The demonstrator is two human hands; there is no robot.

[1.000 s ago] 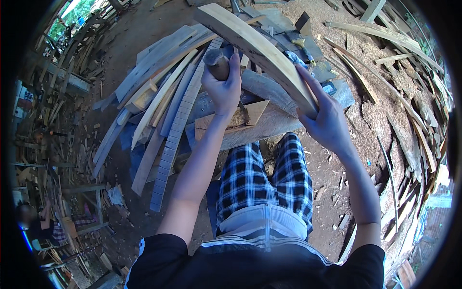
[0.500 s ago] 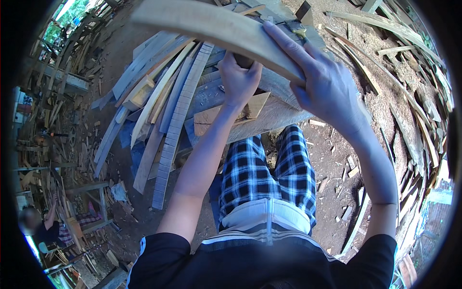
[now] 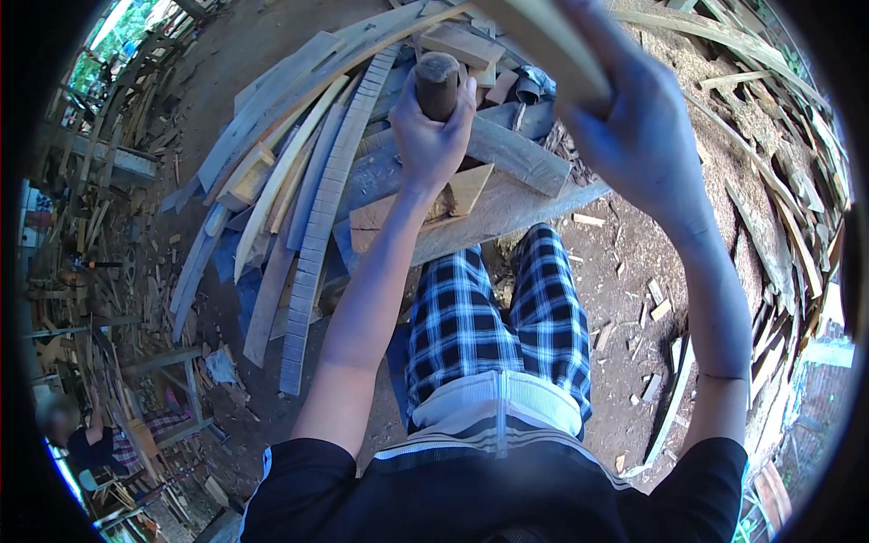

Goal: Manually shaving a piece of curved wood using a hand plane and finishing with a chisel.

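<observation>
Far left: I see another person (image 3: 89, 445) in a dark top, small near the rim, amid scattered timber.
Boards: a fan of long boards (image 3: 272, 113) spreads out, a strip with evenly spaced cross-lines (image 3: 317, 231) along its right side.
Left hand: I have the left hand (image 3: 429, 149) wrapped firmly around a dark wooden cylinder (image 3: 438, 86), its round end uppermost.
Below the wrist: a pale, angled block (image 3: 466, 192) rests on a wide plank (image 3: 525, 204), partly behind the forearm.
Lap: checked trousers (image 3: 498, 335), knees near the plank.
Right hand: the right hand (image 3: 647, 149), blurred, is closed on one end of a pale board (image 3: 548, 54), raised above the pile and cut off by the top edge.
Far right: wood shavings (image 3: 751, 113) blanket the ground among loose offcuts.
</observation>
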